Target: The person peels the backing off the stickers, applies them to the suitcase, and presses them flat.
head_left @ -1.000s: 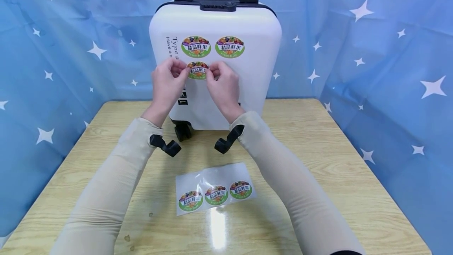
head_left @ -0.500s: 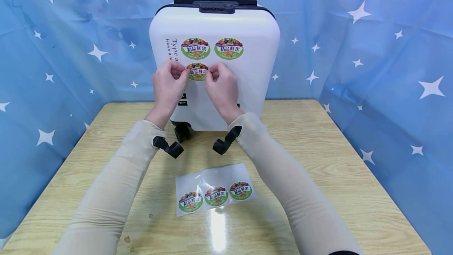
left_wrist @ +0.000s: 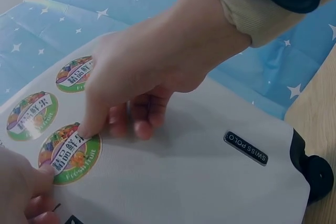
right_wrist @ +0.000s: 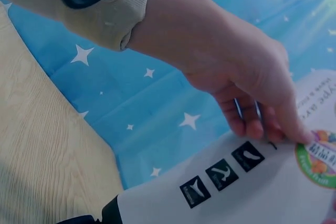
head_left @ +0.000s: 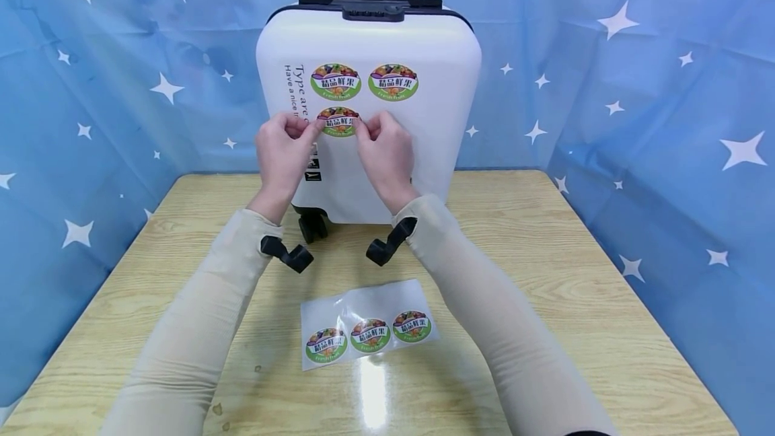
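A white suitcase (head_left: pixel 345 187) stands upright, two oval fruit stickers (head_left: pixel 393 82) side by side on its front. Below the left one, a third oval sticker (head_left: pixel 339 123) lies against the suitcase between both hands. The left hand (head_left: pixel 281 157) holds its left edge with thumb and curled fingers. On the opposite edge, the right hand (head_left: pixel 387 157) does the same, its thumb (left_wrist: pixel 92 121) over the sticker's border in the left wrist view. Seen from the right wrist, the left thumb (right_wrist: pixel 296 129) rests at the sticker's edge. The sticker looks nearly flat there.
A sheet (head_left: pixel 363 298) with three more oval stickers lies on the wooden table (head_left: pixel 545 288) in front of the suitcase. Blue star-patterned curtains (head_left: pixel 636 86) enclose the back and sides. Black camera mounts (head_left: pixel 384 247) project from the wrists.
Both hands have shifted slightly down and outward along the sticker's edges, so more of it shows between the thumbs. The suitcase and the sheet stay in place.
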### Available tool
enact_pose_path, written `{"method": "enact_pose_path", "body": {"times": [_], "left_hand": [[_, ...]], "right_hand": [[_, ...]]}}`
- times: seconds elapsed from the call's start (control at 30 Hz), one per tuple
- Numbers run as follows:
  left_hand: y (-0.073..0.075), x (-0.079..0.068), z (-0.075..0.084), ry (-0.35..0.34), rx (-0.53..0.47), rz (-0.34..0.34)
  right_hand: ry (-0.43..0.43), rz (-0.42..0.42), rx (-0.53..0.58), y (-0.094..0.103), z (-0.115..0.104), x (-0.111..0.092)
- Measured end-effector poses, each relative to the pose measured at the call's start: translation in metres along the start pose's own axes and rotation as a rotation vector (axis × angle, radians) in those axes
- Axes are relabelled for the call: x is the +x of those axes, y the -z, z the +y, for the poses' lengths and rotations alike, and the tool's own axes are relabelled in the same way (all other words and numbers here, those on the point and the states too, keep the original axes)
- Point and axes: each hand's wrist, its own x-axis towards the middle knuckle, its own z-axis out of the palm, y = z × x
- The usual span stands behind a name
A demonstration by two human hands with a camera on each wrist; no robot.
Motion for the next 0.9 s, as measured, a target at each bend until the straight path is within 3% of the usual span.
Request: {"method": "enact_pose_path", "body": {"times": [0.33, 0.5, 0.73, 0.9], "left_hand": [[0.003, -0.003, -0.010, 0.035, -0.012, 0.000], [0.003, -0.006, -0.011, 0.020, 0.016, -0.003], [-0.003, 0.002, 0.007, -0.055, 0.093, -0.029], [-0.007, 0.007, 0.017, -0.087, 0.134, -0.043]], "right_hand": [[-0.029, -0.020, -0.052, 0.000, 0.010, -0.004], [-0.014, -0.041, -0.065, 0.002, 0.006, -0.004], [0.018, -0.087, -0.114, 0.003, -0.011, 0.006], [-0.014, -0.096, -0.145, 0.002, -0.017, 0.012]]}}
